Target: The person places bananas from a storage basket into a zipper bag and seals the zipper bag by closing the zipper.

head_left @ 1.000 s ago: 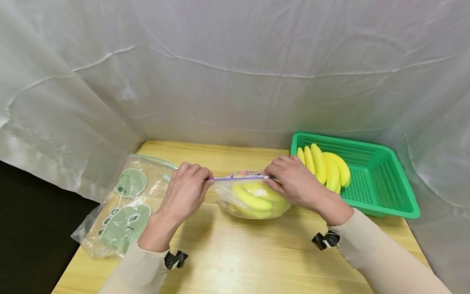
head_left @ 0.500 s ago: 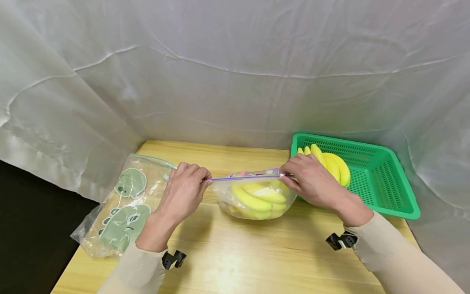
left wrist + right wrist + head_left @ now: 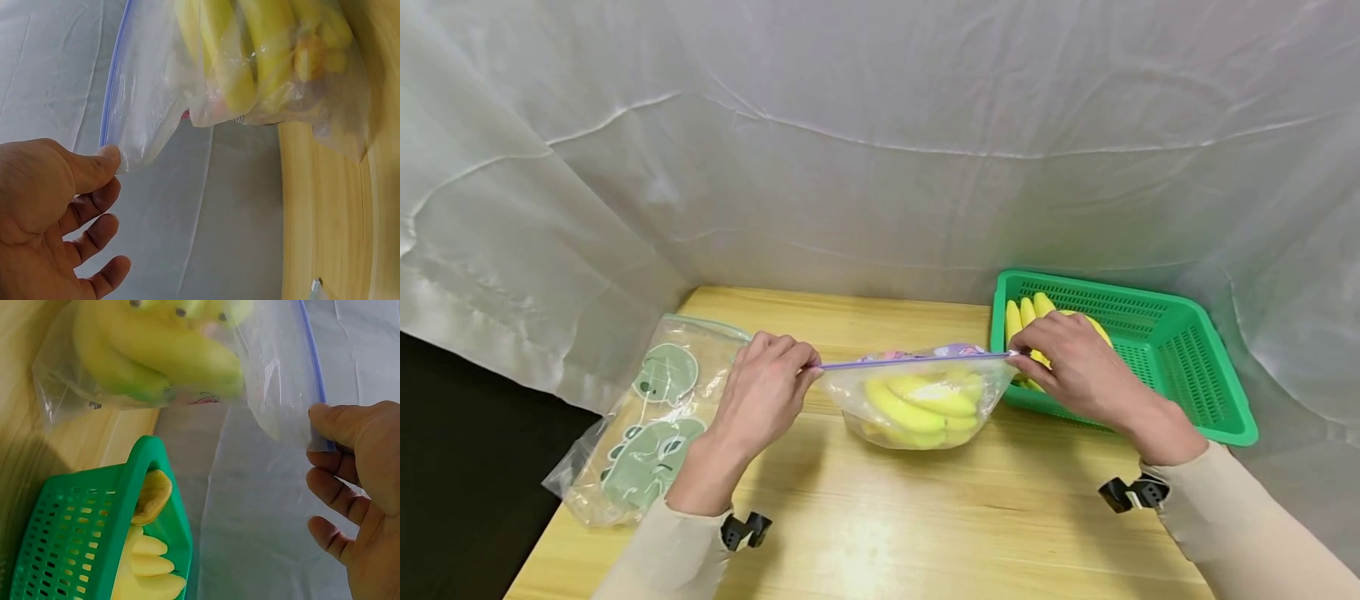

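Observation:
A clear zip bag (image 3: 850,392) with a purple closure strip hangs between both hands, its mouth stretched straight. Inside it sits a bunch of yellow bananas (image 3: 917,408), seen through the plastic in all views. My left hand (image 3: 763,387) pinches the left end of the strip between thumb and index finger, the other fingers loosely bent. At the opposite end my right hand (image 3: 1078,367) pinches the strip's corner near the green basket. In the right wrist view the thumb (image 3: 337,422) lies on the purple strip.
A green basket (image 3: 1217,367) with more bananas (image 3: 1026,312) stands at the back right, partly behind the right hand. Flat on the left of the wooden table (image 3: 880,525) lies another clear bag (image 3: 655,417) with green frog prints. A grey curtain (image 3: 880,167) surrounds the table.
My right hand has slid rightward along the strip to the bag's corner, now overlapping the basket. The left hand has shifted slightly left, and the bag's mouth is pulled wider and straight.

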